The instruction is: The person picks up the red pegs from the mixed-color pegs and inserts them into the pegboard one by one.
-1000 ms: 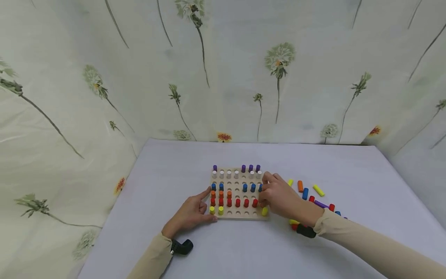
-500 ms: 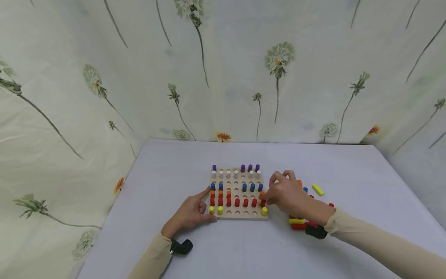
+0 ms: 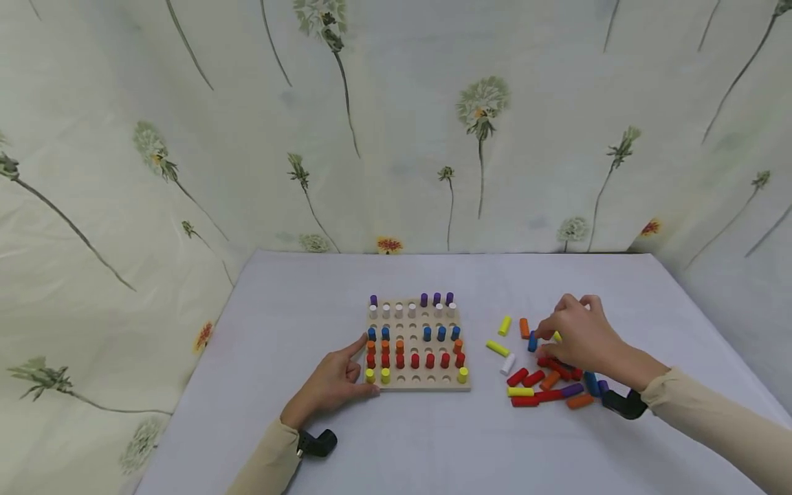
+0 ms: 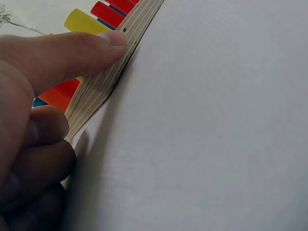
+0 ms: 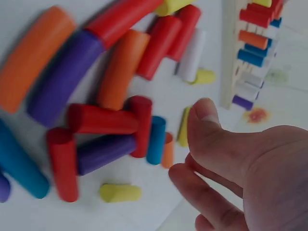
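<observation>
A wooden pegboard [image 3: 427,388] lies mid-table, with coloured pegs standing upright in rows. My left hand [image 3: 331,381] holds its front left corner, index finger along the left side and thumb at the front. In the left wrist view the thumb [image 4: 77,55] presses against the layered board edge [image 4: 98,84], beside a yellow peg [image 4: 83,21]; the remaining fingers are curled. My right hand [image 3: 584,337] hovers at the loose pegs, thumb and fingers apart. The right wrist view shows nothing held, with a blue peg [image 5: 156,139] and an orange peg [image 5: 167,150] lying near the fingertips.
Loose pegs lie scattered right of the board, including a white one [image 3: 508,364], a yellow one [image 3: 521,392] and an orange one [image 3: 579,401]. A white cloth [image 3: 421,447] covers the table. Behind it hangs a flower-printed backdrop [image 3: 396,172].
My right hand has let go of an orange peg, which stands at the right end of the orange row, and has moved right to the loose pegs. The left hand stays at the corner.
</observation>
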{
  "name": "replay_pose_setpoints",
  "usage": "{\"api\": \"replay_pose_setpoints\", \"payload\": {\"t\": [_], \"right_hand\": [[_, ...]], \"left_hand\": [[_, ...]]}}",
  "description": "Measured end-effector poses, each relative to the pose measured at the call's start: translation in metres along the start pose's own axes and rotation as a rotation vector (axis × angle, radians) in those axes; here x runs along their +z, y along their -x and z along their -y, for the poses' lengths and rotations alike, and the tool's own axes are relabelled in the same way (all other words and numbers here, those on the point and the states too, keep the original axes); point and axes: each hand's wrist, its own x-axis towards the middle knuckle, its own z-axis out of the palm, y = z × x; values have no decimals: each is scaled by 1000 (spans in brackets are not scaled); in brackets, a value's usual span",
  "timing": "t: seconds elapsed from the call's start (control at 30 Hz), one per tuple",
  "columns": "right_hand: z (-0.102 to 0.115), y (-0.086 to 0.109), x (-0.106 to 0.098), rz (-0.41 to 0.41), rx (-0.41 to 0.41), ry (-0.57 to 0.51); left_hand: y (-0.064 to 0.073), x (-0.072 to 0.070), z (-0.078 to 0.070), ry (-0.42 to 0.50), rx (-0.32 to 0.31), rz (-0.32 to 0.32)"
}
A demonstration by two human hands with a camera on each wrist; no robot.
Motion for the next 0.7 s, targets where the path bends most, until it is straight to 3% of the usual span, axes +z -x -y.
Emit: {"api": "replay_pose_setpoints", "payload": {"t": [0.27, 0.47, 0.7], "right_hand": [[-20, 13, 17, 1, 63, 15], [-22, 15, 32, 11, 103, -10], [-21, 10, 32, 14, 130, -49]], "left_hand": [[2, 0, 3, -7, 5, -8], [2, 1, 2, -2, 12, -3], [1, 1, -2, -11, 1, -11]]}}
